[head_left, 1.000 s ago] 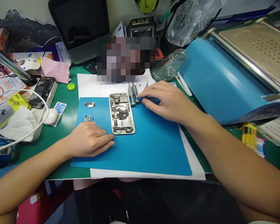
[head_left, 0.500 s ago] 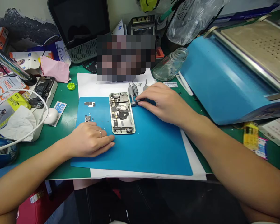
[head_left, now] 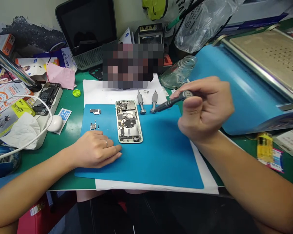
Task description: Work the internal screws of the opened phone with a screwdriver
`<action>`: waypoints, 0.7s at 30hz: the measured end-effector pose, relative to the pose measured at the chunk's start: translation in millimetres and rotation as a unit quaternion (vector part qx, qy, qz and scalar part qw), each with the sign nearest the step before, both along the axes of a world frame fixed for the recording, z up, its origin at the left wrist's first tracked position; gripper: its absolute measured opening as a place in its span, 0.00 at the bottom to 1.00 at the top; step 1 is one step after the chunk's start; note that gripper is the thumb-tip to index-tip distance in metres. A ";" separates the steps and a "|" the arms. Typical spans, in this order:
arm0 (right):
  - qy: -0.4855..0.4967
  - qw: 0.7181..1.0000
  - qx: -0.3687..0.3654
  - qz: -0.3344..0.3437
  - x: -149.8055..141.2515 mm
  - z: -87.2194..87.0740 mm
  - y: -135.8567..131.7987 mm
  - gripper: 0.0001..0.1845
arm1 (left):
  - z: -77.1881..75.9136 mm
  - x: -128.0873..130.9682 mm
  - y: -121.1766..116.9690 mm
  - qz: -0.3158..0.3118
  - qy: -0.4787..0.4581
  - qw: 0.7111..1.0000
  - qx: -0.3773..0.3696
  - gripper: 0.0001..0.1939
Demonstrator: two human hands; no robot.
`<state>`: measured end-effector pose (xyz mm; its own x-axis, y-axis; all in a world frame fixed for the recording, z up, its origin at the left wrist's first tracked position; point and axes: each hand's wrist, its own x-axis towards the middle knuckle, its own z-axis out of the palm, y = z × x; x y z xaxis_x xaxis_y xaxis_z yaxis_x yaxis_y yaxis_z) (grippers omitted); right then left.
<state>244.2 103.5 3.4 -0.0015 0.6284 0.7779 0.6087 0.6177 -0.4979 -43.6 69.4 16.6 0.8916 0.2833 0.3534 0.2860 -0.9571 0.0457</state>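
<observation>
My right hand [head_left: 207,107] is raised over the right side of the blue mat [head_left: 161,156], closed on a dark grey precision screwdriver [head_left: 174,101]. Its shaft slants down to the left. Two more grey screwdrivers, a left one [head_left: 141,101] and a right one [head_left: 154,100], lie near the mat's back edge with their tips pointing away. My left hand [head_left: 97,148] rests loosely on the mat, holding nothing, fingers stretched to the right. Beyond its fingertips lies an opened phone [head_left: 129,122], its inner parts exposed. Small phone parts [head_left: 95,111] and tiny screws lie left of it.
A glass jar [head_left: 178,73] lies tilted behind the mat. On the left are a second opened phone [head_left: 47,97], boxes and a white cable [head_left: 45,104]. A blue-sided machine [head_left: 217,87] stands at the right; a dark screen [head_left: 88,29] is at the back.
My right hand has lifted one screwdriver from the group by the phone and brought it up and to the right. My left hand has stayed resting on the mat. The view has shifted slightly.
</observation>
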 end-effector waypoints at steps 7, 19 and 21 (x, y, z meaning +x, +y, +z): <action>0.046 0.991 -0.123 0.036 -7.8 -7.5 -3.0 0.17 | 1.2 0.3 -0.9 -0.011 0.003 1.000 -0.005 0.09; -0.013 0.993 -0.076 0.092 -7.8 -8.8 1.2 0.11 | -6.7 1.0 -7.6 0.022 0.039 0.999 0.006 0.14; -0.046 0.992 -0.069 0.099 -7.7 -7.4 1.1 0.12 | -9.1 4.0 -12.3 0.037 0.061 0.997 0.009 0.18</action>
